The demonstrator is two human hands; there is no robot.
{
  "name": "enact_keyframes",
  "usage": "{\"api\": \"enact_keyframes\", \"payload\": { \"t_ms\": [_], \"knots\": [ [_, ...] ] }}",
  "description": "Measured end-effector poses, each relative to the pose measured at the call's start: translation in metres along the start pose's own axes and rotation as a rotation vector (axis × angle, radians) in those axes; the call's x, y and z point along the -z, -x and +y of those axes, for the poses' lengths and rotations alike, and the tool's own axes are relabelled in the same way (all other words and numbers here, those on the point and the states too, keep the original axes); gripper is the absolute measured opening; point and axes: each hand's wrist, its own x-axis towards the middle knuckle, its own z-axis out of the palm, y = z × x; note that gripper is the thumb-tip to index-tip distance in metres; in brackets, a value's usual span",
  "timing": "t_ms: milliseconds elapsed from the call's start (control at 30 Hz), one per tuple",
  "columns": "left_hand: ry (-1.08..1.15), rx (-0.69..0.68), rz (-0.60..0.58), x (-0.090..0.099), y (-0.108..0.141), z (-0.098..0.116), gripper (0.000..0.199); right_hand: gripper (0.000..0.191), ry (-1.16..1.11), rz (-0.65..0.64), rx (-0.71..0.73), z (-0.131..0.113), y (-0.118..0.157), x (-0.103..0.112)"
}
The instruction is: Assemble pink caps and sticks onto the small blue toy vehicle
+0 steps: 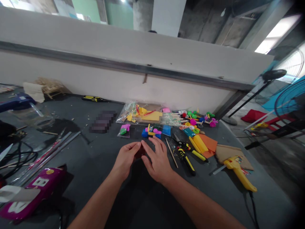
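Note:
Both hands are near the middle of the dark table (95, 171). My left hand (126, 158) has its thumb and fingers pressed together; whatever lies between them, if anything, is too small to name. Close on its right, my right hand (158, 159) is held with thumb and fingers apart, its index fingertip near the left thumb. Just beyond the fingers lie blue and pink clay pieces with a yellow stick (149, 129). A small bag of pink and green clay (124, 130) sits behind my left hand, and a thin wooden stick (172, 153) lies right of my right hand.
Black-and-yellow pliers (187, 160), yellow and orange sheets (208, 144) and a yellow glue gun (240, 173) lie at right. Plastic bags of craft parts (143, 114) are near the white partition (133, 82). At left are a purple device (35, 194), silvery rods (50, 157) and black cables.

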Motion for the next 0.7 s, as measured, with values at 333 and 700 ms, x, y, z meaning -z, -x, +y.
{"api": "enact_keyframes", "payload": {
  "t_ms": [333,700],
  "knots": [
    [-0.017,0.071,-0.174,0.0032,-0.0008,-0.0033,0.024,0.026,-0.306,0.243,-0.126,0.0100,0.0006,-0.0078],
    [-0.059,0.131,-0.219,0.0014,0.0005,-0.0035,0.027,0.006,-0.368,0.309,-0.199,0.0086,-0.0039,-0.0078]
  ]
}}
